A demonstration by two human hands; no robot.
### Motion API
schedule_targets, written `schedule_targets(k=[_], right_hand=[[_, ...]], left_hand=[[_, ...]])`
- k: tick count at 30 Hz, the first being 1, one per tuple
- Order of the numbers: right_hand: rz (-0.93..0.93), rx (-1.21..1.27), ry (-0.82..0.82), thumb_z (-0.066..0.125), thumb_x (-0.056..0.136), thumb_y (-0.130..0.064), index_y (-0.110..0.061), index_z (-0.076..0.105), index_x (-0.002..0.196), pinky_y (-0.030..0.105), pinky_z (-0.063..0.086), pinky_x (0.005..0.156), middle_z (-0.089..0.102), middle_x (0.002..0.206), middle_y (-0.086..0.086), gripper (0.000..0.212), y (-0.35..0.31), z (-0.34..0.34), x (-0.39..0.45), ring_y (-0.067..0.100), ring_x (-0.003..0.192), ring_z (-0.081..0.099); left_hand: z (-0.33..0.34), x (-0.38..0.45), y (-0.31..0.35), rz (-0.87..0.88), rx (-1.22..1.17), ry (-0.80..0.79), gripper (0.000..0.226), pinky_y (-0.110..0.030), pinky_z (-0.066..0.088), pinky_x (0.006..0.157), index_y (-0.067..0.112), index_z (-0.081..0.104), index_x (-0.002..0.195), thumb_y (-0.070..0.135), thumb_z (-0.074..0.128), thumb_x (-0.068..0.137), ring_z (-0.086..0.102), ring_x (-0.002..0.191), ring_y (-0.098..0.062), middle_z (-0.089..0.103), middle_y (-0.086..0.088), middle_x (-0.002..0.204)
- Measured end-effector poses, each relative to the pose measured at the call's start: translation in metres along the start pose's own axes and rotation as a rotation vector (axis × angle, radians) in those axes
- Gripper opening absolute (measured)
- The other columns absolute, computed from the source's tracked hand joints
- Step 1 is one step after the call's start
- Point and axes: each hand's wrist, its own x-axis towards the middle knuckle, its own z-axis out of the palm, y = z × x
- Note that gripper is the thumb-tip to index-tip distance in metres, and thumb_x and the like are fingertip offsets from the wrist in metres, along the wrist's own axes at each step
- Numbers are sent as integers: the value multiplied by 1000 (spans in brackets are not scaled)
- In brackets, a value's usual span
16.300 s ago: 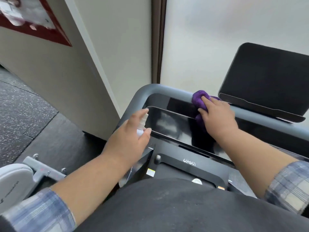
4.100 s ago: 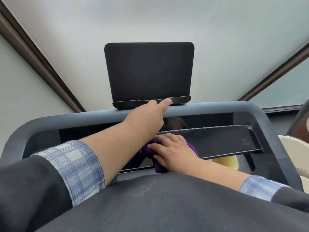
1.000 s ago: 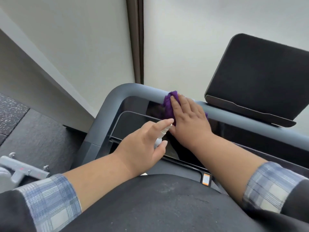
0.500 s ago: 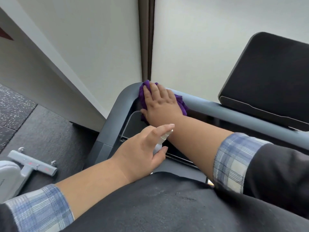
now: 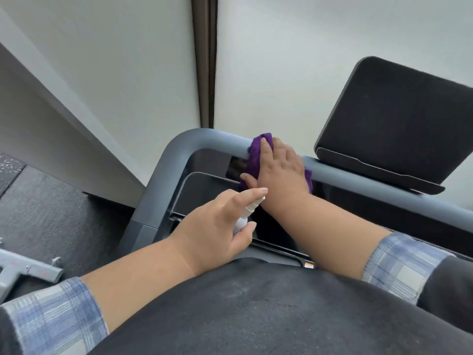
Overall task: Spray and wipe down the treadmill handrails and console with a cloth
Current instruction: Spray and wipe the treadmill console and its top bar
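Purple soft cloth (image 5: 253, 160): limp, light; right hand (image 5: 279, 172) presses it flat on the grey tubular handrail (image 5: 204, 139). Small white spray bottle (image 5: 247, 213): light, likely slippery; left hand (image 5: 217, 226) grips its body.

My right hand (image 5: 280, 172) presses the purple cloth (image 5: 256, 155) flat over the grey handrail (image 5: 371, 187) above the dark console screen (image 5: 202, 190), while my left hand (image 5: 217, 226) grips a small white spray bottle (image 5: 247, 213), forefinger laid along its top, just beside my right wrist.
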Motion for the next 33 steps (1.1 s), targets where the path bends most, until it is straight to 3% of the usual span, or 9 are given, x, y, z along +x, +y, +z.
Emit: schedule_targets(k=[2, 5, 9, 12, 16, 21, 25, 29, 33], right_hand=[[-54, 0, 17, 49, 93, -63, -13, 13, 159, 46, 11, 121, 18, 162, 13, 90, -20, -1, 12, 33, 147, 18], [-230, 15, 18, 49, 97, -56, -12, 9, 159, 49, 6, 121, 12, 164, 15, 86, -63, 2, 28, 36, 150, 11], [-359, -2, 29, 47, 100, -51, -12, 7, 160, 49, 5, 122, 9, 166, 15, 81, -92, 7, 34, 37, 151, 10], [-347, 57, 64, 47, 100, -51, -15, 8, 160, 44, 5, 122, 12, 165, 11, 80, -75, 10, 29, 32, 151, 12], [-270, 97, 49, 47, 100, -51, -16, 7, 160, 42, 5, 122, 12, 165, 10, 81, -36, 14, 16, 31, 150, 11], [-171, 131, 20, 42, 102, -50, -21, 3, 161, 40, 0, 122, 4, 167, 7, 76, 30, 19, -17, 26, 151, 2], [-33, 199, 0, 39, 105, -44, -25, -1, 161, 37, -7, 121, -4, 168, 2, 71, 76, 20, -45, 21, 152, -5], [66, 232, 8, 35, 103, -48, -23, 3, 161, 37, -2, 122, -1, 168, 2, 71, 116, 18, -68, 22, 152, -1], [182, 217, 57, 40, 103, -51, -22, 9, 161, 36, 2, 123, 8, 167, 3, 72, 157, 24, -91, 22, 151, 4]], left_hand=[[-4, -4, 0, 23, -54, 9, 60, -7, 42, 73, 31, 34, 143, 23, 60, 89, 52, 81, 6, 54, 9, 103], [-9, -12, 0, 67, -84, 25, 61, -27, 52, 75, 33, 33, 142, 22, 59, 89, 61, 86, -13, 61, -1, 106], [-13, -18, -2, 51, -60, 28, 64, -22, 50, 79, 33, 32, 143, 20, 60, 87, 59, 89, -7, 58, 6, 108], [-13, -15, -3, 76, -36, -1, 63, -16, 47, 83, 30, 34, 143, 21, 61, 87, 55, 92, 1, 52, 15, 109], [-5, 3, 4, 105, -32, -39, 62, -30, 51, 77, 33, 33, 143, 26, 60, 87, 62, 84, -16, 60, 1, 104], [12, 29, 19, 172, -43, -97, 62, -36, 53, 75, 37, 32, 142, 30, 59, 87, 65, 87, -17, 62, 0, 112], [28, 50, 37, 247, -60, -178, 62, -26, 50, 77, 36, 33, 142, 29, 60, 87, 60, 85, -11, 59, 8, 109], [47, 68, 56, 305, -44, -257, 58, 1, 33, 83, 31, 38, 141, 30, 58, 86, 47, 88, 16, 43, 25, 106], [67, 80, 77, 352, -31, -332, 58, 2, 33, 80, 34, 38, 142, 34, 58, 87, 46, 87, 21, 44, 25, 106]])
